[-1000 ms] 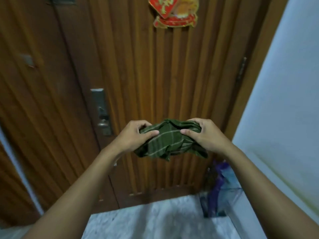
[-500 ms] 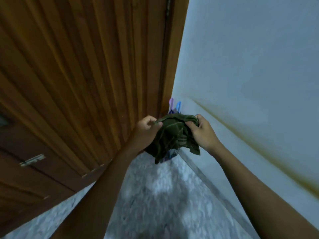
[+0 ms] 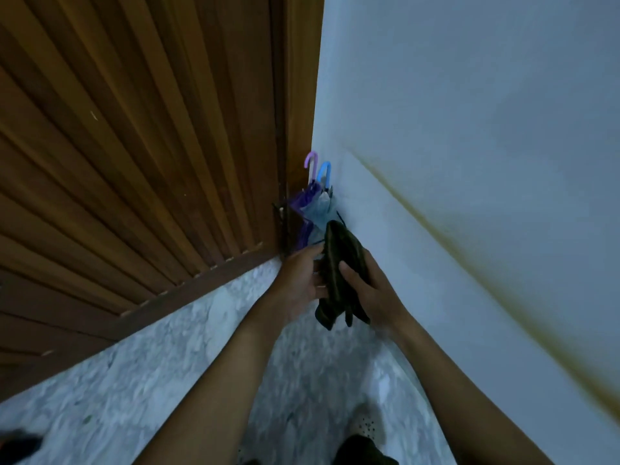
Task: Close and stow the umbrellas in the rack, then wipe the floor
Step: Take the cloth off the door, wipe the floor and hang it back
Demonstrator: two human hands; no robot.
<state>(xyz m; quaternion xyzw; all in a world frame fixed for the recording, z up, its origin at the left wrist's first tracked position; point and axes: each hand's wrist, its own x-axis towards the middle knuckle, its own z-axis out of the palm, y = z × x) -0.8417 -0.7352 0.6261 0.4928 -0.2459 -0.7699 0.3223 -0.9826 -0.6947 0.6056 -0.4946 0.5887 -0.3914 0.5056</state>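
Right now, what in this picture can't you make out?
In the head view:
Rack: only thin dark bars show; the rest is behind the umbrellas and cloth.
Umbrellas' lower ends: hidden by the cloth and left hand.
Left hand's fingertips: blurred, partly behind the cloth that the right hand grips.
Dark shape at the bottom left edge: cut off, blurred.

A purple umbrella (image 3: 309,199) and a pale blue umbrella (image 3: 320,211), both closed, stand upright side by side in the dark wire rack (image 3: 279,214), hooked handles up. Just in front of the rack, the right hand (image 3: 372,290) grips a bunched dark green cloth (image 3: 339,260) above the marbled floor (image 3: 161,367).
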